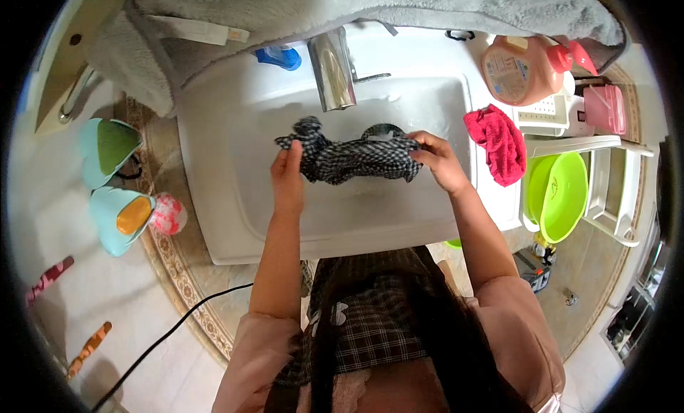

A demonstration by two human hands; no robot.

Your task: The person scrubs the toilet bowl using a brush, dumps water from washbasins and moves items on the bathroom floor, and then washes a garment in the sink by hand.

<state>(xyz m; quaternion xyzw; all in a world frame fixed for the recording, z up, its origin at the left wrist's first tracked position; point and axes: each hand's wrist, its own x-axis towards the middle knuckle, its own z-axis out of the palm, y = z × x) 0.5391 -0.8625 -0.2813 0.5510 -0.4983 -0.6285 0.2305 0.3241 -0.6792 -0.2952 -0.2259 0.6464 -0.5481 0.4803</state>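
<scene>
both grips on checked cloth

No words, brand names or numbers can be read with certainty. Small print too fine to make out covers the pale label on the peach-coloured plastic bottle with a pinkish-red cap, and faint marks on the long white fabric tag of the fluffy grey towel are equally illegible. The round lime-green plastic basin bears a small dark printed mark on its inside, its lettering or design unclear.
</scene>
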